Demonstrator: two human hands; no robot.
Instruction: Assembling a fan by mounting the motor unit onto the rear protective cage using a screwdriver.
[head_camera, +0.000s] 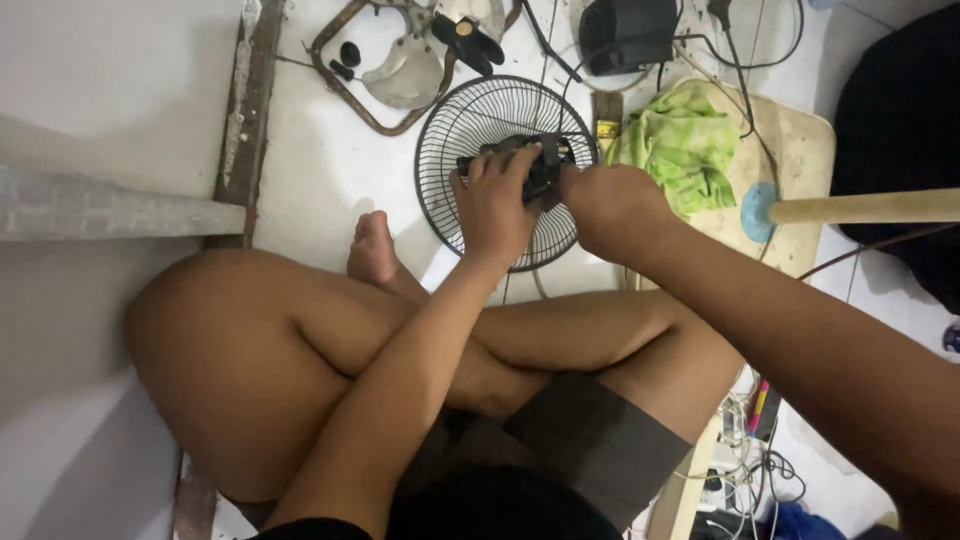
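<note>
Sitting cross-legged on white tiled floor (330, 170), knees under my forearms. Round black wire fan grille (470, 125) lies flat on the tiles just past my bare foot (372, 250). Crumpled green cloth (685, 140) rests on a pale worn board (800, 150) to the right of the grille, touching its edge. Pale wooden handle with a blue round end (850, 207) crosses in from the right edge, over the board. Rusty bent metal frame (345, 85) with a grey fan blade (405, 75) inside it sits beyond the grille, black power adapter with cable (628, 35) at top. Tangle of cables (740, 460) near my right hip.

My two hands block most of the middle of the grille. Left hand (492, 205) is curled, fingers wrapped over the top of the small black fan motor block (528, 160), gripping it. Right hand (612, 205) is fisted tight against the motor's right side; looks like it's holding something there, but I cannot tell what, since the knuckles hide it.

Motor sits over the grille's centre, above the wires. Its long axis runs roughly left-right across the view, left end poking out past my left fingertips.
</note>
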